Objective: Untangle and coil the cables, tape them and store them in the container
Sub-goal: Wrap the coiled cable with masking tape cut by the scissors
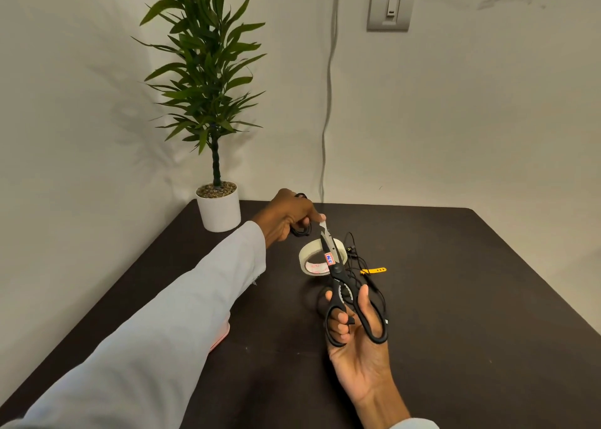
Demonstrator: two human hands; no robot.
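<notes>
My left hand [287, 215] is raised above the dark table [455, 298], closed around a small coil of black cable [300, 231], its fingertips pinching a strip of tape that runs up from the roll. The whitish tape roll [307, 256] stands on the table just below. My right hand [354, 334] holds black-handled scissors [338, 275] by the loops, with the blades open around the tape strip near my left fingertips. A tangle of thin black cable [367, 282] with a yellow strap [375, 270] lies right of the roll.
A potted green plant in a white pot [218, 209] stands at the table's back left corner against the wall. A grey cord [327, 119] hangs down the wall behind the table. A pink edge [221, 339] peeks out under my left sleeve.
</notes>
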